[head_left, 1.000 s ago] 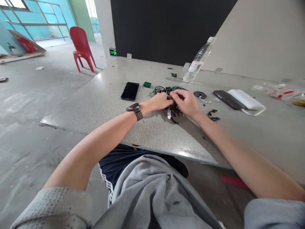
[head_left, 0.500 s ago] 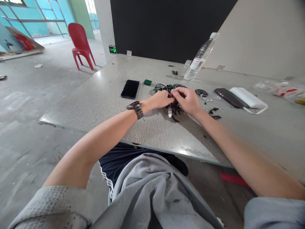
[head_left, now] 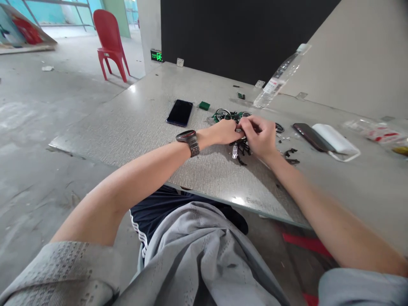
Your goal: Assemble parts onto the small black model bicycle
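Note:
My left hand (head_left: 227,131) and my right hand (head_left: 260,134) meet over the table, fingertips pinched together. Whatever small part sits between them is hidden by the fingers. Right behind them lies a miniature green bicycle (head_left: 222,114) with black spoked wheels, partly covered by my hands. Below the fingers are thin black plastic parts (head_left: 244,149) and a small silver piece (head_left: 235,151). A loose spoked wheel (head_left: 279,127) peeks out to the right of my right hand. More black bits (head_left: 290,152) lie beside my right wrist.
On the tabletop (head_left: 127,131) are a phone (head_left: 179,113), a green block (head_left: 204,105), a tilted-looking plastic bottle (head_left: 277,80), a dark phone-like object (head_left: 311,137), a white case (head_left: 336,140) and a clear plastic package (head_left: 379,131). A black panel (head_left: 236,38) rises behind.
The view has shifted, so the table things appear farther right. My right hand now covers more of the loose wheel. Both hands stay pinched together at the miniature bicycle.

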The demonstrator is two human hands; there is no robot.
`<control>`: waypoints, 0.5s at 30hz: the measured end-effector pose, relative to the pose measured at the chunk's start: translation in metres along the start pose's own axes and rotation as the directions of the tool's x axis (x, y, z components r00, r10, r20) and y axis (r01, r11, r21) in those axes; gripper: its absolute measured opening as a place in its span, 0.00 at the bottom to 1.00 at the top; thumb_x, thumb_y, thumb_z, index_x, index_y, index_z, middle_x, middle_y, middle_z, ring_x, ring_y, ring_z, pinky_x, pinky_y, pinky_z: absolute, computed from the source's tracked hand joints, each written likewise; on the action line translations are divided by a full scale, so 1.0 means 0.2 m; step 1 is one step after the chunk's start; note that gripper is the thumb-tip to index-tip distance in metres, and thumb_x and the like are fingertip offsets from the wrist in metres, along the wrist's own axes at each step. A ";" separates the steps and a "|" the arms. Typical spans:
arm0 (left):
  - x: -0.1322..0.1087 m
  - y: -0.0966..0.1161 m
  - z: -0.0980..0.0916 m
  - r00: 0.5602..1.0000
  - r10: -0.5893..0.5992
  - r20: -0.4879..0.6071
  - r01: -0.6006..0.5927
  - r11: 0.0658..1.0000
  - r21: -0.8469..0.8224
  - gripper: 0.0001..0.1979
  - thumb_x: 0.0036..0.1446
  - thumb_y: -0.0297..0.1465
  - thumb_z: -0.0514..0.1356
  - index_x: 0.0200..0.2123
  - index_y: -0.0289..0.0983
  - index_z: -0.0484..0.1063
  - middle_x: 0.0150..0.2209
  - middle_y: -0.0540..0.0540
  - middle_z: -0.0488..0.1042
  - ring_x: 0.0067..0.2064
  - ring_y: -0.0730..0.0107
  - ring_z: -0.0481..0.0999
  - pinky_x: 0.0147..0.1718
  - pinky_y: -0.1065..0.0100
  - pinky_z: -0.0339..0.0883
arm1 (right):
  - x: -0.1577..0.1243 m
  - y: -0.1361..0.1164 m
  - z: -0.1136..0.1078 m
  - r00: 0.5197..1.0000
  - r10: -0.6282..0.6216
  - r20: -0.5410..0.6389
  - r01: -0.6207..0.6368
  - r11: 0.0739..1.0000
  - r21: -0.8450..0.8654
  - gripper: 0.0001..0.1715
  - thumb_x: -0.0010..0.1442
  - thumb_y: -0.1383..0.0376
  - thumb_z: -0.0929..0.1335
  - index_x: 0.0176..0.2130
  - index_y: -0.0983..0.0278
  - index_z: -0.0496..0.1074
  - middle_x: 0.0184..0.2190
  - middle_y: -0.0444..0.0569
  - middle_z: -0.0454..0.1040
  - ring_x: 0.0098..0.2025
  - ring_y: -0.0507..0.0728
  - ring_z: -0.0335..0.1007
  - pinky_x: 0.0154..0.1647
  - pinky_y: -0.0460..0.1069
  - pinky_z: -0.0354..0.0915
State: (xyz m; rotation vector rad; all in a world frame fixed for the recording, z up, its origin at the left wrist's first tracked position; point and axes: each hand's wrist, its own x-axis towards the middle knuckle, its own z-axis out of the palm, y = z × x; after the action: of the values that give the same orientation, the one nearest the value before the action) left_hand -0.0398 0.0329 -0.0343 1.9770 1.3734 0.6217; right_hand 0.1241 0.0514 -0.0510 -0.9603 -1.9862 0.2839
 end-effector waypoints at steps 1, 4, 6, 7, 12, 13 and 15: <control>0.00 0.00 0.00 0.999 0.029 -0.018 -0.028 1.000 0.005 0.11 0.65 0.37 0.58 0.37 0.36 0.76 0.38 0.39 0.78 0.44 0.54 0.77 0.41 0.64 0.67 | 0.00 0.00 0.00 1.000 0.004 0.003 -0.004 1.000 0.001 0.28 0.67 0.40 0.64 0.28 0.56 0.73 0.26 0.51 0.75 0.28 0.60 0.68 0.29 0.58 0.61; 0.01 -0.02 0.00 0.994 0.096 -0.057 -0.094 0.995 0.031 0.12 0.65 0.35 0.57 0.33 0.35 0.76 0.34 0.39 0.77 0.41 0.55 0.78 0.40 0.62 0.68 | 0.01 0.01 0.01 1.000 0.021 0.010 -0.021 1.000 -0.004 0.27 0.67 0.41 0.65 0.28 0.56 0.73 0.26 0.51 0.75 0.28 0.60 0.68 0.30 0.57 0.60; 0.01 -0.03 -0.01 0.995 0.084 -0.049 -0.083 0.996 0.021 0.13 0.65 0.34 0.56 0.30 0.35 0.74 0.31 0.39 0.76 0.39 0.57 0.77 0.39 0.63 0.67 | 0.02 0.02 0.02 0.999 0.030 0.043 -0.029 1.000 -0.003 0.26 0.66 0.42 0.66 0.28 0.56 0.73 0.25 0.50 0.74 0.28 0.60 0.68 0.30 0.57 0.61; 0.01 -0.04 -0.01 0.996 0.079 -0.046 -0.079 0.997 0.012 0.13 0.65 0.34 0.56 0.29 0.36 0.73 0.30 0.40 0.75 0.38 0.58 0.77 0.38 0.63 0.67 | 0.02 0.03 0.02 0.998 0.033 0.061 -0.033 0.999 0.002 0.25 0.66 0.42 0.66 0.28 0.56 0.73 0.26 0.50 0.74 0.28 0.59 0.68 0.30 0.57 0.61; 0.03 -0.07 -0.01 0.994 0.083 -0.066 -0.088 0.994 -0.071 0.18 0.66 0.33 0.54 0.22 0.37 0.67 0.24 0.42 0.72 0.33 0.63 0.75 0.36 0.64 0.67 | 0.04 0.04 0.03 0.997 0.040 0.065 -0.045 0.996 0.077 0.19 0.63 0.45 0.70 0.35 0.57 0.73 0.27 0.46 0.71 0.28 0.57 0.66 0.30 0.55 0.62; 0.04 -0.07 -0.01 0.993 0.086 -0.077 -0.093 0.991 -0.098 0.18 0.66 0.33 0.54 0.22 0.37 0.67 0.24 0.41 0.72 0.33 0.63 0.75 0.37 0.63 0.68 | 0.04 0.04 0.03 0.997 0.037 0.072 -0.044 0.995 0.094 0.18 0.63 0.46 0.71 0.36 0.57 0.72 0.28 0.46 0.70 0.28 0.56 0.66 0.30 0.55 0.62; 0.05 -0.07 -0.02 0.991 0.085 -0.101 -0.099 0.984 -0.145 0.18 0.66 0.32 0.55 0.22 0.37 0.67 0.23 0.41 0.71 0.33 0.62 0.75 0.38 0.62 0.68 | 0.05 0.04 0.02 0.996 0.036 0.084 -0.046 0.992 0.121 0.18 0.63 0.46 0.71 0.37 0.57 0.70 0.28 0.45 0.68 0.28 0.55 0.65 0.30 0.54 0.62</control>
State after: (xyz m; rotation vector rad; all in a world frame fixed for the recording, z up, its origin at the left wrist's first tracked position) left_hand -0.0478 0.0457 -0.0417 1.9194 1.2564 0.8468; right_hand 0.1218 0.0653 -0.0509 -0.9249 -1.9988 0.4696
